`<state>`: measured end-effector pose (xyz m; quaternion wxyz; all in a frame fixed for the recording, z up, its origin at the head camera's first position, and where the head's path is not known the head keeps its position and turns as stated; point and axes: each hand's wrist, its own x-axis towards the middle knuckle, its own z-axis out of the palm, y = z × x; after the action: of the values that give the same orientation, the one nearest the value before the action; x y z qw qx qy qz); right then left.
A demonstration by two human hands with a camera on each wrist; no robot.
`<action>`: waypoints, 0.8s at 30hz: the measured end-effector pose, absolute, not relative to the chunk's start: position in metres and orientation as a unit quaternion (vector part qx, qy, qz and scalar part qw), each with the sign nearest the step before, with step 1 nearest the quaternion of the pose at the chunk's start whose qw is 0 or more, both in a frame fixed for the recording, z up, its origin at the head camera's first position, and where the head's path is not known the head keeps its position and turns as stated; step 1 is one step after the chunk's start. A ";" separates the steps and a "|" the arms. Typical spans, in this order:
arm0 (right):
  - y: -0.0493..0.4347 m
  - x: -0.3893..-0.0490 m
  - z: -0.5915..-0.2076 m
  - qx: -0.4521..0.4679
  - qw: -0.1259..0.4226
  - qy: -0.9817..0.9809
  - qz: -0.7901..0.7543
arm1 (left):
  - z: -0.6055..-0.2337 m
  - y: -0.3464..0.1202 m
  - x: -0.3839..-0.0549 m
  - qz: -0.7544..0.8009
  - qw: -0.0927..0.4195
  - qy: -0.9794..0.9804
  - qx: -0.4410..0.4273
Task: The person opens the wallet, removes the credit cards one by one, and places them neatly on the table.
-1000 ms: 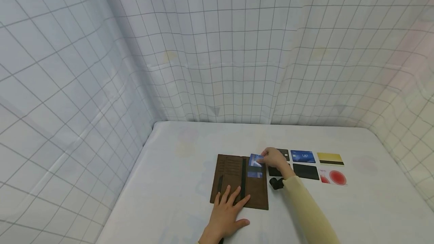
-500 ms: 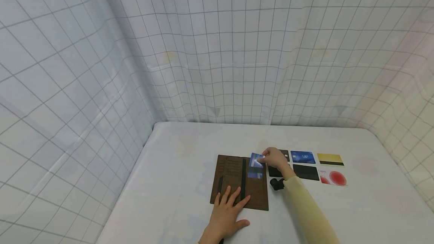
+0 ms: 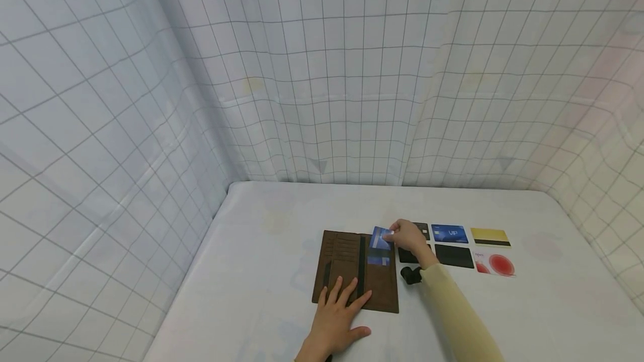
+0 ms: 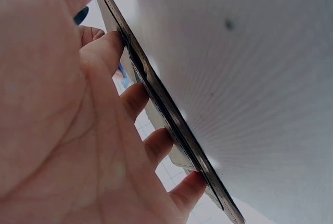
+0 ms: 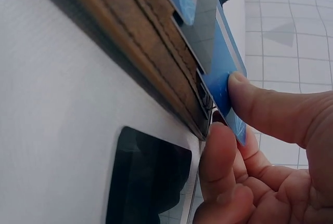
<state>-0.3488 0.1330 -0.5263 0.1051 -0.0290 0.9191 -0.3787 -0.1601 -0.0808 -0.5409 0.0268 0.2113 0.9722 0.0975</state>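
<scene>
A brown wallet (image 3: 380, 295) lies opened flat, with card slots on its left half and a dark strap down the middle. My left hand (image 3: 334, 317) rests on its lower edge, fingers spread. My right hand (image 3: 408, 237) pinches a blue card (image 3: 380, 238) between thumb and fingers at the wallet's upper right. The card's lower end meets a dark band (image 3: 378, 252), and a blue patch shows below that band. In the right wrist view, my thumb presses the blue card's face (image 5: 221, 86), which stands out past the wallet's stitched edge (image 5: 151, 42).
Right of the wallet, cards lie in two rows: a blue VIP card (image 3: 449, 233), a yellow card (image 3: 490, 237), a black card (image 3: 454, 256), a red-and-white card (image 3: 495, 263) and others partly under my right hand. White grid-patterned cloth (image 3: 322, 71) surrounds the white table (image 3: 241, 272).
The blue card has shifted slightly up and right, leaning more to the right with my right hand. My left hand and the wallet stay in place.
</scene>
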 end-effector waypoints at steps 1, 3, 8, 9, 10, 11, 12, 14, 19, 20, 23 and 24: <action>0.133 -0.349 -0.527 -0.030 0.104 0.919 -0.378 | -0.541 -0.081 -0.160 0.097 0.027 0.972 0.211; 0.134 -0.349 -0.527 -0.031 0.104 0.919 -0.379 | -0.540 -0.081 -0.160 0.095 0.024 0.972 0.212; 0.135 -0.348 -0.529 -0.028 0.106 0.914 -0.390 | -0.540 -0.081 -0.160 0.090 0.021 0.973 0.212; 0.135 -0.348 -0.529 -0.027 0.107 0.913 -0.392 | -0.540 -0.081 -0.160 0.090 0.022 0.973 0.212; 0.135 -0.348 -0.530 -0.027 0.107 0.913 -0.393 | -0.540 -0.081 -0.160 0.091 0.022 0.973 0.212; 0.135 -0.348 -0.530 -0.026 0.108 0.912 -0.396 | -0.541 -0.081 -0.160 0.091 0.022 0.973 0.212; 0.136 -0.348 -0.530 -0.024 0.108 0.910 -0.400 | -0.541 -0.081 -0.160 0.092 0.021 0.973 0.212; 0.136 -0.349 -0.531 -0.024 0.107 0.907 -0.407 | -0.541 -0.081 -0.160 0.094 0.020 0.972 0.213; 0.138 -0.349 -0.532 -0.032 0.100 0.904 -0.414 | -0.542 -0.081 -0.160 0.094 0.020 0.972 0.214; 0.138 -0.349 -0.532 -0.032 0.099 0.905 -0.413 | -0.542 -0.081 -0.160 0.094 0.021 0.972 0.214; 0.138 -0.349 -0.531 -0.028 0.098 0.906 -0.410 | -0.543 -0.081 -0.160 0.091 0.020 0.973 0.213; 0.138 -0.348 -0.531 -0.025 0.099 0.907 -0.410 | -0.543 -0.081 -0.160 0.091 0.019 0.973 0.213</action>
<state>-0.3484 0.1378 -0.5312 0.0985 -0.0249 0.9066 -0.4096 -0.1604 -0.0813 -0.5431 0.0189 0.2134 0.9725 0.0910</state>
